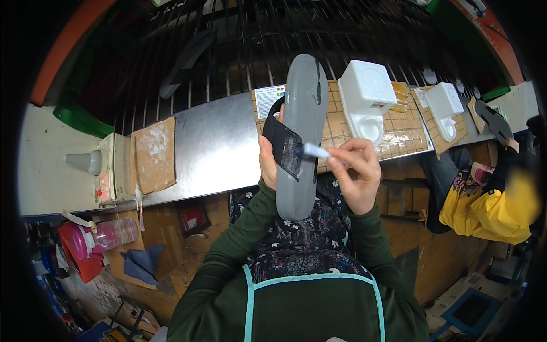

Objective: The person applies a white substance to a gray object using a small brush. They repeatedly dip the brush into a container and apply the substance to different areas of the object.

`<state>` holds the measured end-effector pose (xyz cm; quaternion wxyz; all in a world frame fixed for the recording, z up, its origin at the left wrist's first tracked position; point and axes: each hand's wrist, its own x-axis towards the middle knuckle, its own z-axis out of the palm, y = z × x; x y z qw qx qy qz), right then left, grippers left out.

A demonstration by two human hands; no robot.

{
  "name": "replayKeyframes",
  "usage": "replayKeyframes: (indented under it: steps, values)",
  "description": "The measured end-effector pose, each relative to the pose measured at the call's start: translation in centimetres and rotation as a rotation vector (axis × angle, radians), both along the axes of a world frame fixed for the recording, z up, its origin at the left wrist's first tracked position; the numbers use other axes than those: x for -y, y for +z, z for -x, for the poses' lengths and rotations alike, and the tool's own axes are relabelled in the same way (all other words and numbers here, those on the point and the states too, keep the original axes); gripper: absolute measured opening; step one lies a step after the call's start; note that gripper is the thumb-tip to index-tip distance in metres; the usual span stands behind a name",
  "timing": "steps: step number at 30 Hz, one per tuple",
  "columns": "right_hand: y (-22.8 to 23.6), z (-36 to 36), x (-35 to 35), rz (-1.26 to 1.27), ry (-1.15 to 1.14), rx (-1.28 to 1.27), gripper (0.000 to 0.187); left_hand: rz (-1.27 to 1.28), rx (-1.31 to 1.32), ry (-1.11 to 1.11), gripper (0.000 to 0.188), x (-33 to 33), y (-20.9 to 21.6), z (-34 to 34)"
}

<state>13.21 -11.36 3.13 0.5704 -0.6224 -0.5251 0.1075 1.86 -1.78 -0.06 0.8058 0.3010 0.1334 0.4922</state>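
Observation:
My left hand (266, 163) grips a slide sandal from its left side, with fingers behind the strap. The grey sole (306, 114) stands nearly upright in front of me, its surface shiny in places. A wide black strap (286, 142) lies across its left half; a dark slit shows near the top right of the sole. Between the thumb and fingers of my right hand (358, 175) is a small brush (317, 150) with a pale handle. The brush's dark tip meets the strap's right edge or hovers just over it; I cannot tell which.
Behind the sandal runs a metal ledge (213, 145) before a rack of rods (239, 51). A white dispenser (367, 91) stands on cardboard at right, another (445, 108) beyond it. Far right, a person in yellow (484, 208) holds a dark sole (494, 121). Left: stained cardboard (154, 154), pink-lidded jar (114, 233).

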Motion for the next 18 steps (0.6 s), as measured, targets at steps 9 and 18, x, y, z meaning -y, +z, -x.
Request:
replayKeyframes:
  steps: [9,18]
  values:
    - [0.6,-1.8,-0.3,0.073,0.044,-0.307,0.017,0.049,-0.079,-0.205,0.083,0.7,0.7,3.8]
    - [0.1,-1.1,1.3,0.23,0.229,-0.64,0.017,-0.642,-0.599,-0.25,0.105,-1.5,1.1,5.5]
